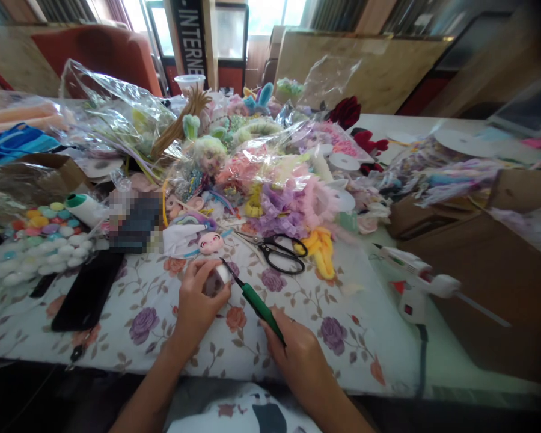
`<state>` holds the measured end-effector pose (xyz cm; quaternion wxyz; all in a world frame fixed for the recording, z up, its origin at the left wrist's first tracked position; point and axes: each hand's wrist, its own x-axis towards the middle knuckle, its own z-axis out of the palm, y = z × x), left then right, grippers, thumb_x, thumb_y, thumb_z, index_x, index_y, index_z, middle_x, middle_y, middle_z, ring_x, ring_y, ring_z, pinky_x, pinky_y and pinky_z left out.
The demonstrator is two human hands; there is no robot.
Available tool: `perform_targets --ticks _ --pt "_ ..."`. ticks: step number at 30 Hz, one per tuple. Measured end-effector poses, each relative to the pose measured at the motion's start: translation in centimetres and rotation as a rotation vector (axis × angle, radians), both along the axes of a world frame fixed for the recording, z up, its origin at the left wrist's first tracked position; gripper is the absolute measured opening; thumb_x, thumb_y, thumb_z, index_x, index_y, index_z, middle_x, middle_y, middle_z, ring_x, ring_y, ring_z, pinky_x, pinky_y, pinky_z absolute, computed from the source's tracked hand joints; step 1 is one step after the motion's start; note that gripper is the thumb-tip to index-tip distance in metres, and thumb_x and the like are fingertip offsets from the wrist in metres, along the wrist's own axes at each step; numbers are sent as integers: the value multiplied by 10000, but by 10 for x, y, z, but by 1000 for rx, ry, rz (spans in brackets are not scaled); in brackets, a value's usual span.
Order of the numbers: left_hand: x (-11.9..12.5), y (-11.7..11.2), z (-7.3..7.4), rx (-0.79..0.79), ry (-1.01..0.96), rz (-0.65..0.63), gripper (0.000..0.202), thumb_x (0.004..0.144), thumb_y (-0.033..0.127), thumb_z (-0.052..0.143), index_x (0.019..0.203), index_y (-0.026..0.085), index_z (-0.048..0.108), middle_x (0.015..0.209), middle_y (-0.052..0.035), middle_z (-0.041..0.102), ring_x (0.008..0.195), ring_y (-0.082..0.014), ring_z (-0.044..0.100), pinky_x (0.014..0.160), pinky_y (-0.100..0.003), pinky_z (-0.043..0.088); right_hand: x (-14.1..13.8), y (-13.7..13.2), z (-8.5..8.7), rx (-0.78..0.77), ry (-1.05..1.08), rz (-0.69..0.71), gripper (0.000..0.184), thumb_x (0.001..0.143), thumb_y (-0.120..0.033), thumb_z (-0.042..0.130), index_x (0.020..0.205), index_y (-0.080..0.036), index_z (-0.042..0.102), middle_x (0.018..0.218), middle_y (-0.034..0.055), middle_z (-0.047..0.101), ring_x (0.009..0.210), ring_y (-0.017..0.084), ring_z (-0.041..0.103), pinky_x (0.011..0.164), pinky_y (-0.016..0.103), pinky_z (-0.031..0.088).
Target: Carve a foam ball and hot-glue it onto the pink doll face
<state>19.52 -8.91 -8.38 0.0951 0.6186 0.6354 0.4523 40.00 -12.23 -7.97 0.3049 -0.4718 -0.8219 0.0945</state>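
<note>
My left hand (202, 288) is curled round a small round object, whitish (222, 274) on one side, its kind partly hidden by the fingers. In my right hand (293, 343) is a slim tool with a green handle (258, 304) and a thin dark tip. That tip reaches the whitish side of the round object. Just beyond my left hand lies a doll's face (211, 242) with pink eyes. Black-handled scissors (283, 252) rest on the flowered tablecloth (171, 337), past the green tool.
A white glue gun (417, 279) lies at the right, beside a cardboard box (491, 288). To the left are a black phone (88, 291) and white pompoms (49, 258). Yellow fuzzy material (321, 252) is near the scissors. Plastic-wrapped craft supplies (270, 156) pile up behind.
</note>
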Motion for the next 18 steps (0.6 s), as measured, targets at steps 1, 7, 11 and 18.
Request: perform_targets --ticks 1,7,11,18 --pt "1 0 1 2 1 0 333 739 202 647 1071 220 621 1037 -66 572 997 -233 589 877 -378 503 1 -2 1 -2 -4 -1 248 978 -261 405 982 -120 610 652 51 669 524 172 644 506 256 488" --pt "3 -1 3 4 15 2 357 727 164 640 1078 221 610 1067 -62 569 1038 -236 578 903 -373 492 4 -6 3 -13 -23 1 255 982 -260 402 1000 -115 612 656 47 665 531 170 647 510 253 487" --pt "2 0 3 -4 25 -14 392 710 149 647 1089 214 571 1042 -61 574 1021 -235 569 902 -380 485 3 -4 -1 -37 -10 -1 253 980 -265 406 975 -122 614 625 36 648 504 163 629 495 249 475" --pt "1 1 4 -15 -11 -15 393 695 131 649 1071 211 566 1041 -60 573 1014 -230 569 887 -374 495 0 3 -7 -4 18 -3 267 980 -278 410 984 -107 615 604 34 637 490 159 623 496 242 463"
